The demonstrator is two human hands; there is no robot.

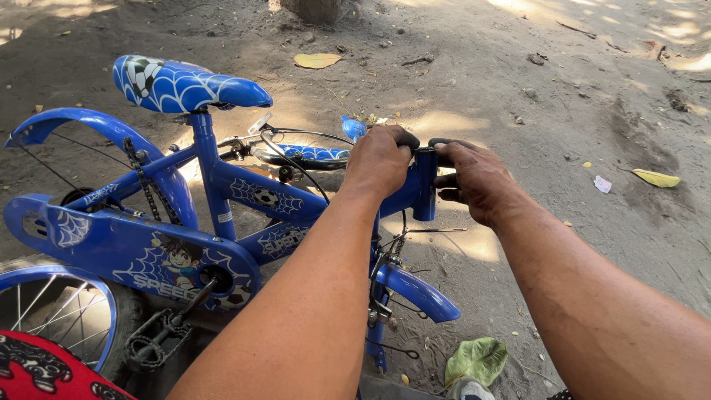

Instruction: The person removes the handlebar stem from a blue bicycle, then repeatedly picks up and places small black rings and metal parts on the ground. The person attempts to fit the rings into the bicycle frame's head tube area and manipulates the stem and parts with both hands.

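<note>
A small blue children's bicycle frame (255,196) with white web patterns stands on dirt ground, its saddle (185,85) at upper left. My left hand (379,159) grips the top of the blue head tube (425,185), fingers curled over it. On the tube's right side, my right hand (478,180) presses its fingers around the same tube top. A blue front mudguard (415,290) hangs below the tube. Blue handlebars (307,154) lie on the ground behind the frame.
A chain guard (111,248) and pedal (159,333) sit at lower left beside a spoked wheel (55,311). Red patterned cloth (44,370) fills the bottom left corner. Dry leaves (656,178) and a green leaf (478,361) lie on the dirt.
</note>
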